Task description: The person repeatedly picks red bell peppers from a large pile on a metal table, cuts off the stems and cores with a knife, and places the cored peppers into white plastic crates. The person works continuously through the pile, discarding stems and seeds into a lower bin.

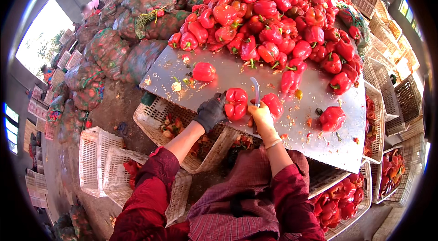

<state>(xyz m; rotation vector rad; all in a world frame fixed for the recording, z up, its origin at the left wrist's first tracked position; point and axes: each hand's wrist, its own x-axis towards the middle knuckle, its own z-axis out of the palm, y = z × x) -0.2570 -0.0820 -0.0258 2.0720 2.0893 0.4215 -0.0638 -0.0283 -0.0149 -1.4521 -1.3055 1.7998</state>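
Observation:
My left hand (211, 111), in a dark glove, grips a whole red bell pepper (236, 104) at the near edge of the metal table (253, 77). My right hand (262, 118), in a pale glove, is closed around a curved-blade knife (256, 91), its blade pointing away from me. Just beyond that hand another red pepper (273, 105) rests on the metal. Further peppers lie apart on the table: one at the left (204, 71), one at the right (332, 119). A large heap of red peppers (270, 18) covers the table's far side.
Below the table's left edge a plastic crate (145, 118) holds pepper scraps. Crates of cut red peppers (338, 200) stand at the lower right. Filled mesh sacks (109, 53) are piled at the left, and stacked crates (386, 83) at the right. People are far off at the left.

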